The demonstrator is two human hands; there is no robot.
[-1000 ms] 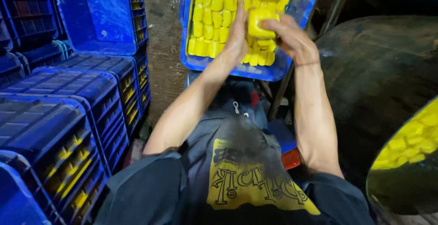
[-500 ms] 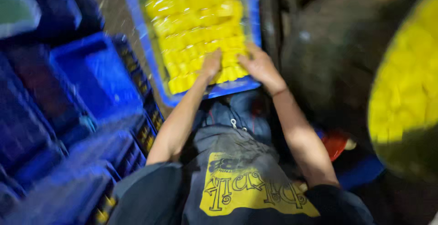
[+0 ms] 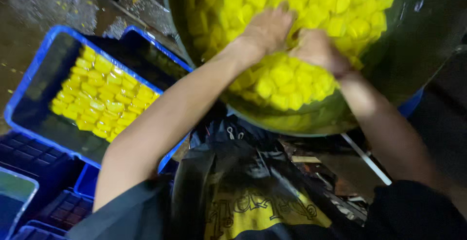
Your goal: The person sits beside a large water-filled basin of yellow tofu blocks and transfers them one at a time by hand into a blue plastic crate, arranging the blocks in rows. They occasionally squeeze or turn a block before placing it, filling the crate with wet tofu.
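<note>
A: Head view, hands?
B: Both in the big metal basin (image 3: pixel 389 74), sunk among the yellow cubes (image 3: pixel 335 6). Left hand (image 3: pixel 265 30) palm down on the pile, right hand (image 3: pixel 318 50) just beside it, fingers buried. Can't tell if either is holding any.
A: What's around them?
B: Blue crate (image 3: pixel 29 79) to the left, lower, with rows of yellow blocks (image 3: pixel 99 96) filling part of it. More dark blue crates (image 3: pixel 29 157) stacked at bottom left. Wet floor (image 3: pixel 53 6) behind. Black apron (image 3: pixel 243 191) with a yellow print below the basin.
</note>
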